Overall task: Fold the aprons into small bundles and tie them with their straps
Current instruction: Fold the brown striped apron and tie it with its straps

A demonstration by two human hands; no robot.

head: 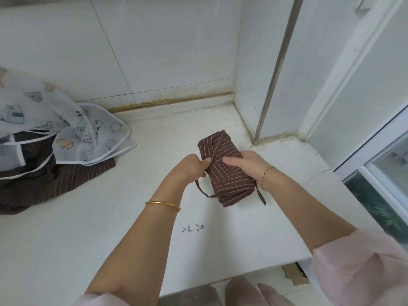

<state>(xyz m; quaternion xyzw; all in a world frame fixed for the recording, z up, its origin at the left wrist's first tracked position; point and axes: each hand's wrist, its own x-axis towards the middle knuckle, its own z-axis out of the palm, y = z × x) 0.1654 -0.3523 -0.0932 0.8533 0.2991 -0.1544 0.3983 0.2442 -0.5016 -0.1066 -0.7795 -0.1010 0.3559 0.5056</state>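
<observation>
Pinching hard, the left hand [195,166] nips a strap [217,149] between thumb and curled fingers at the left flank of the bundle [225,177]. Now sweeping from the left edge of the counter [132,228]: a sheer printed apron [66,120] lies crumpled over a brown striped apron [55,182], both unfolded and well apart from the action. Next comes that left hand, then the bundle itself, brown with thin pale stripes, lying toward the counter's back right corner. Its long axis runs from the front edge toward the back wall, the far end leaning a touch left, and the strap crosses it on a slant. On the right, the right hand [245,165] clamps the bundle, thumb on top and fingers wrapped round its right side. Loose strap tails spill out at the near end, one on each side. It looks like soft, light cloth, so I'd say it springs open if that right hand lets up. Best to hold across the middle of the roll and pull on the strap, not the folds.
</observation>
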